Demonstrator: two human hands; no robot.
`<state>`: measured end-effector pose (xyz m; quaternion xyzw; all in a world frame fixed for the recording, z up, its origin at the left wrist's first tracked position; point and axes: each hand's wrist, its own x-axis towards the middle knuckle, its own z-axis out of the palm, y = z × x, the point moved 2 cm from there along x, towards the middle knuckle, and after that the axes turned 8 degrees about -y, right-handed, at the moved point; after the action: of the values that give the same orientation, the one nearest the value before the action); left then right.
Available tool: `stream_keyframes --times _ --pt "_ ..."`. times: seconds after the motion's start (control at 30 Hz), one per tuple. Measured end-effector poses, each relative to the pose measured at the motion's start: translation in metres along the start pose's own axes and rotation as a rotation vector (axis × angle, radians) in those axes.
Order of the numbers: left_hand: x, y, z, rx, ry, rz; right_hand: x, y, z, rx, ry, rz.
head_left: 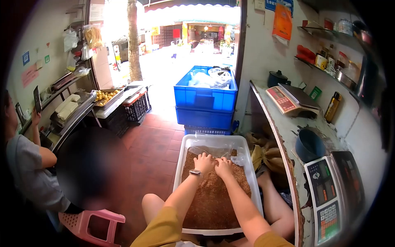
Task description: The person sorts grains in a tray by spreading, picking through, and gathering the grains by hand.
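A white plastic tub (179,177) stands between my knees, holding a deep bed of reddish-brown crumbly material (214,201). My left hand (204,163), with a watch (194,172) on its wrist, curls its fingers into the material near the far side. Close beside it, my right hand (223,167) has bent fingers gripping the same material. The two hands almost meet, and some brown stuff shows between them. Clear plastic film (230,150) lies along the tub's far end, just beyond my fingers. My fingertips are partly hidden.
Blue crates (205,99) stand stacked beyond the tub. On the right, a counter (284,136) carries scales (325,193) and a dark blue pot (309,145). Sacks (263,152) lie below it. At left, another person (33,164) holds up a phone (37,99) near a pink stool (92,224).
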<state>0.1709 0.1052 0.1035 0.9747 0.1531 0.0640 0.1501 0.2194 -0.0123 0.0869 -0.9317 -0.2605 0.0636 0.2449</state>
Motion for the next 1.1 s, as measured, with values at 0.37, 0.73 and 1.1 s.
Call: stream_keyframes --times 0.37,0.73,1.1 --pt "-0.044 -0.027 0.090 -0.094 0.313 -0.016 -0.021 0.056 0.070 0.014 0.050 -0.131" --pt "-0.023 -0.031 0.058 -0.017 -0.378 -0.116 0.003 0.036 0.031 -0.105 -0.496 0.127" --pt "-0.036 -0.038 0.058 -0.139 -0.628 -0.097 -0.006 0.036 0.046 -0.266 -0.676 0.190"
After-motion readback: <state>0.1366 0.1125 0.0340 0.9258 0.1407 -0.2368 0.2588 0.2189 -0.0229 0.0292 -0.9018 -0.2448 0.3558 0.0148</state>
